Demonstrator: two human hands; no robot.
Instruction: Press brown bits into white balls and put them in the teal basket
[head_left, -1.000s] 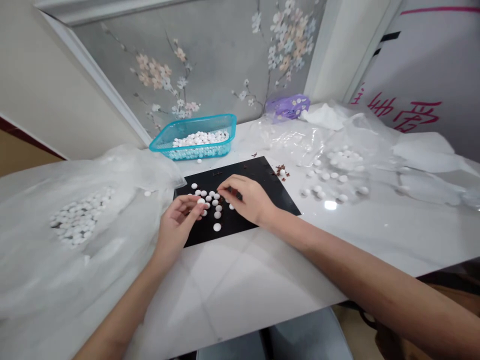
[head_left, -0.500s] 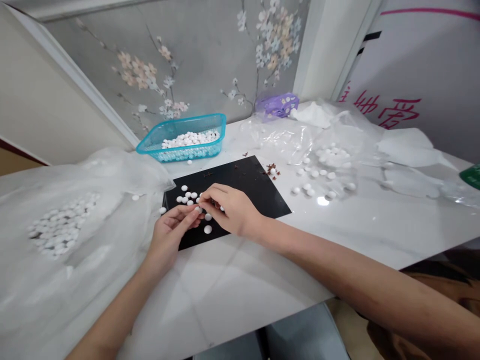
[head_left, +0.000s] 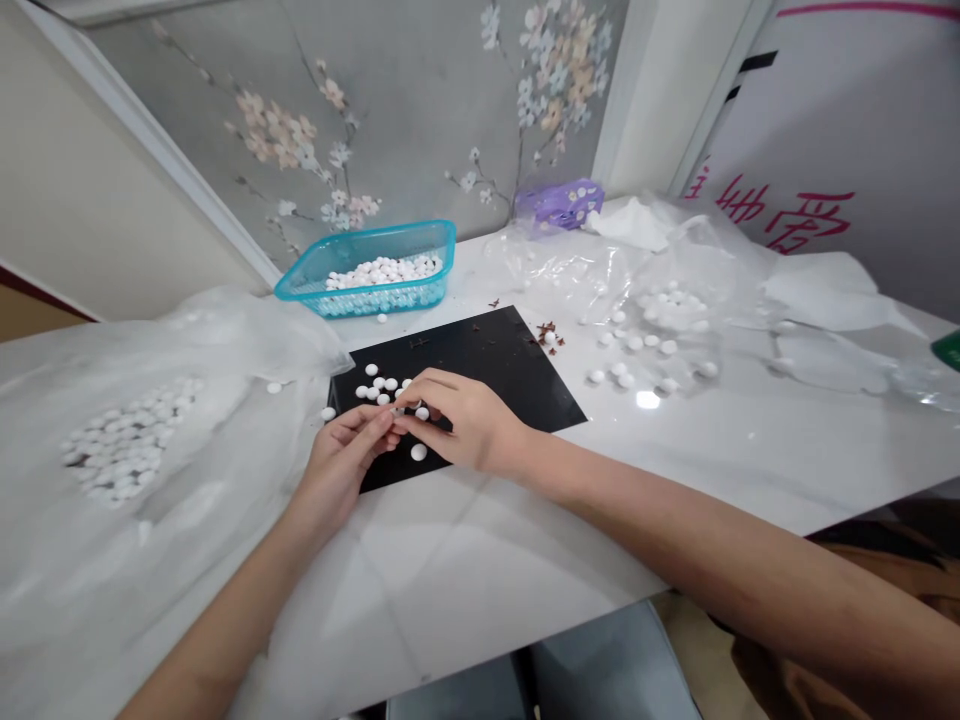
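Over a black mat (head_left: 517, 370), my two hands meet fingertip to fingertip. My left hand (head_left: 337, 465) pinches a small round white piece (head_left: 398, 411) between thumb and fingers; most of it is covered. The thumb and forefinger of my right hand (head_left: 476, 420) close together at that piece, and whatever they grip is too small and hidden to make out. Several loose domed white pieces (head_left: 385, 384) lie on the mat just behind my fingers. One more white piece (head_left: 418, 453) rests near the mat's front edge, below my right fingers.
A blue plastic basket (head_left: 367, 305) of white pieces stands behind the mat. Clear bags with white pieces lie left (head_left: 247, 340) and right (head_left: 592, 275). Small brown pieces (head_left: 547, 330) sit by the mat's right edge. A purple packet (head_left: 561, 205) leans at the back wall.
My hands stay joined over the mat, with only a slight shift of the fingers around the white piece. The whole view has moved a little.
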